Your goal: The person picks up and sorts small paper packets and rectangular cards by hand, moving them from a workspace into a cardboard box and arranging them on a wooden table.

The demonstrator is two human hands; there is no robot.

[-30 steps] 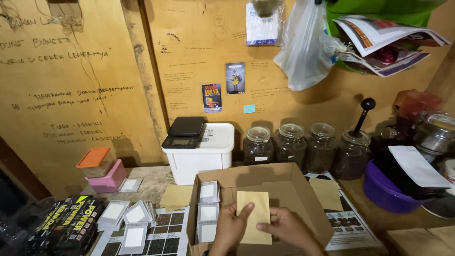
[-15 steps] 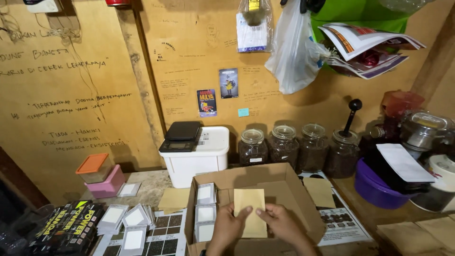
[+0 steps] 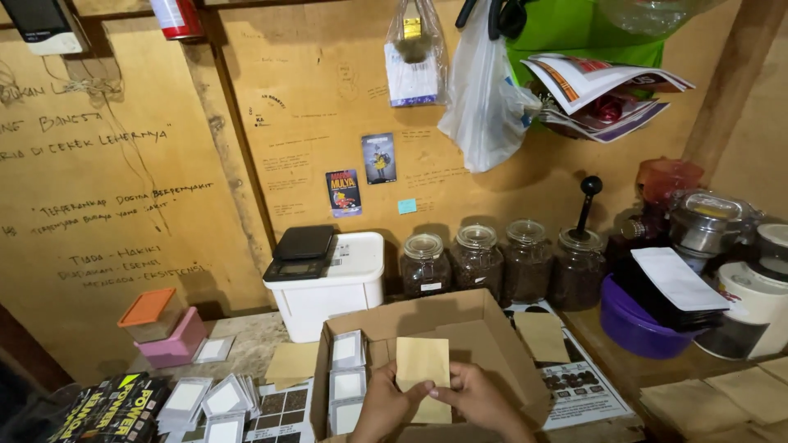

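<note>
Both hands hold one flat tan paper pouch [image 3: 422, 365] upright over an open cardboard box [image 3: 492, 344] at the bottom middle. My left hand [image 3: 386, 406] grips the pouch's lower left edge. My right hand [image 3: 480, 402] grips its lower right edge. Inside the box, along its left side, lie a few small white-faced square packets [image 3: 348, 384].
A white tub [image 3: 328, 291] with a black scale [image 3: 300, 244] on top stands behind the box. Several glass jars [image 3: 501, 262] of dark contents line the wall. A purple basin [image 3: 640, 324] sits right. More white packets [image 3: 205, 402], tan pouches [image 3: 293, 361] and pink and orange containers [image 3: 160, 328] lie left.
The view has tilted upward, so the wall fills more of the frame. Both hands have kept hold of the tan pouch over the box.
</note>
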